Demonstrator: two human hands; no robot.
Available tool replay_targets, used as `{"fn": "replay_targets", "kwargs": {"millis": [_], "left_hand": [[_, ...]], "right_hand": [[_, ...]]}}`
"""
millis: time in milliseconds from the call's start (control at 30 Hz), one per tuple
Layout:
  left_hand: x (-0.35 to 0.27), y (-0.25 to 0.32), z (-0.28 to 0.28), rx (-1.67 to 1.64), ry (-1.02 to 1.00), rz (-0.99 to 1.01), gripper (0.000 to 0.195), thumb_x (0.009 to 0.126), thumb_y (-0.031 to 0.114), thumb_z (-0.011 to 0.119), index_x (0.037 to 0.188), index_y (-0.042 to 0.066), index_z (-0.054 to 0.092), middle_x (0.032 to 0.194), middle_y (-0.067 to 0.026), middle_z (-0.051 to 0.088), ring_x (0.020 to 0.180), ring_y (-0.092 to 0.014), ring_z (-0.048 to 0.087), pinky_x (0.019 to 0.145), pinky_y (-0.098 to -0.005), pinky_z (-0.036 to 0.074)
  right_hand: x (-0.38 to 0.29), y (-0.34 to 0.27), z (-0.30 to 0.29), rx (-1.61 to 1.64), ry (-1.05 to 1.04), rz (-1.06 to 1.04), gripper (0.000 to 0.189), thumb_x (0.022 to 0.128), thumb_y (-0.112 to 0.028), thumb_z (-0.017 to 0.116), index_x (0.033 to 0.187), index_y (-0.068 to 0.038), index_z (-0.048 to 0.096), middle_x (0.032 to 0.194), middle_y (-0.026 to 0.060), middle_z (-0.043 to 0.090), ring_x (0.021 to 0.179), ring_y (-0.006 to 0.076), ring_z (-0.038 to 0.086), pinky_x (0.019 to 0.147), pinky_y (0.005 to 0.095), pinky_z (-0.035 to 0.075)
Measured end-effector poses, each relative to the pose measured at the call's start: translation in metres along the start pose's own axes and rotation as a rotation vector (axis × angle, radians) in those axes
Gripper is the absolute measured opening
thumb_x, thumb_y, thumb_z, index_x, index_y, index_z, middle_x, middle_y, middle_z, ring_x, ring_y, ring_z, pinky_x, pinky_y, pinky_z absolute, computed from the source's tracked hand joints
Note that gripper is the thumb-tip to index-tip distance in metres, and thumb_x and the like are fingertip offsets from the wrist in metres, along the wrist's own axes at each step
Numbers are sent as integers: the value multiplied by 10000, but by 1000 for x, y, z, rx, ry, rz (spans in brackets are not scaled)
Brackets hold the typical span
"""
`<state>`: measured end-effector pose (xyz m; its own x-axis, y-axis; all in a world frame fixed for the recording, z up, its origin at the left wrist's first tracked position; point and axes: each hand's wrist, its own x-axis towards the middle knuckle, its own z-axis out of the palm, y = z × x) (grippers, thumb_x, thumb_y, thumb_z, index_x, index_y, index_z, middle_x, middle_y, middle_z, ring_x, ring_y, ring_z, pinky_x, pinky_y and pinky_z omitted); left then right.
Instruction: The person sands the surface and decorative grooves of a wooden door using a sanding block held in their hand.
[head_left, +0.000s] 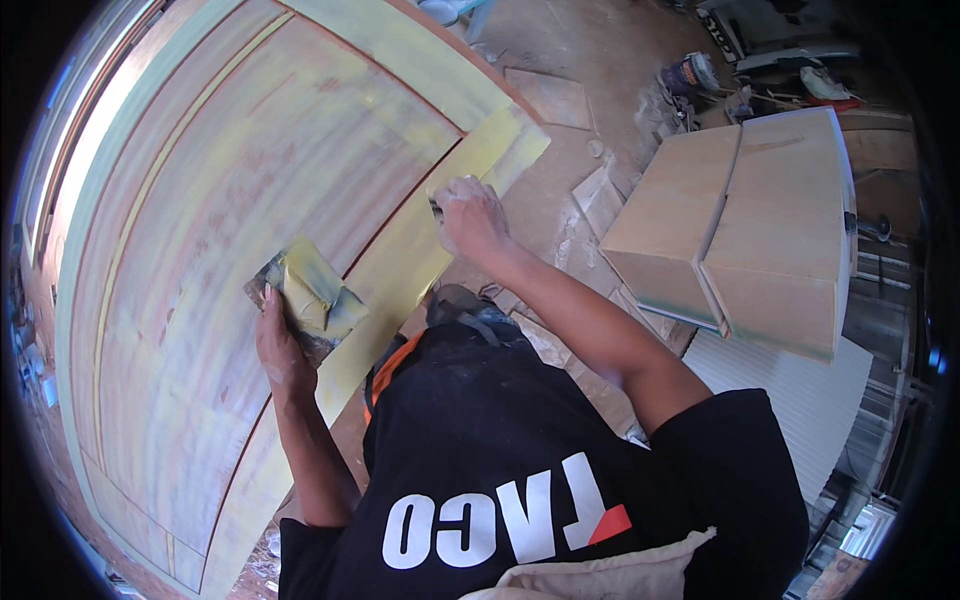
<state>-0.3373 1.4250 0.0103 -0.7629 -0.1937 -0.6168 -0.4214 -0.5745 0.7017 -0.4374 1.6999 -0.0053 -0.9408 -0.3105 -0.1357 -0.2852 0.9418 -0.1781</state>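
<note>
My left hand holds a flat putty board by its edge, thumb on top. A mound of yellow filler paste lies on that board. Beyond it stretches a large panelled door, its surface streaked with yellow, white and reddish patches. My right hand rests at the door's near border strip, which is coated in yellow filler. Its fingers are closed on a small scraper, mostly hidden by the hand. A dark red groove runs along the strip's inner side.
To the right stands a wooden cabinet box, above a corrugated white sheet. A purple bucket sits farther back among debris. Broken board pieces litter the dusty floor beside the door.
</note>
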Motion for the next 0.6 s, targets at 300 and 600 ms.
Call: {"fn": "replay_targets", "kwargs": {"millis": [300, 600], "left_hand": [[-2, -5, -1, -34, 29, 24, 473, 1015, 363, 444, 1290, -19, 490, 1160, -128, 601, 1008, -235, 647, 877, -388, 550], [-12, 0, 12, -58, 84, 17, 478, 1017, 373, 443, 1277, -22, 517, 1156, -125, 602, 1015, -214, 634, 881, -366, 534]], "right_hand": [[22, 149, -37, 36, 202, -264, 525, 741, 71, 592, 1202, -167, 666, 1239, 120, 610, 1123, 318, 573, 975, 431, 431], [42, 177, -8, -52, 154, -416, 558, 711, 87, 604, 1209, -161, 651, 1185, 111, 617, 1136, 313, 571, 975, 433, 431]]}}
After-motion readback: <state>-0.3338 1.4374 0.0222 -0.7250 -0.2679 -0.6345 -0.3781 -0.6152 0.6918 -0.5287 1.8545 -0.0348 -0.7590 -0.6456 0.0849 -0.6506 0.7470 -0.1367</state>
